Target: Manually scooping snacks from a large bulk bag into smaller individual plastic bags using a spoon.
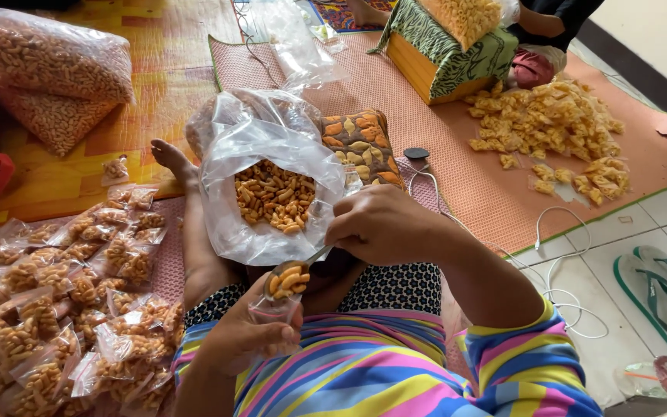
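Seated on a woven mat, a person's right hand [384, 225] is pinching a metal spoon [287, 279] heaped with orange curled snacks, tipping it over a small clear plastic pouch [272, 313] that the left hand [245, 336] is gripping with curled fingers, just below a large open snack bag [272, 189]; filled pouches [63, 301] are piling up to the left.

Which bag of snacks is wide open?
The big clear bag in front of the spoon: its mouth gapes, showing loose snacks inside. The small packets at the left and the big bags behind them look closed.

woven mat [457, 154], snack packets [63, 301], cushion [360, 143]
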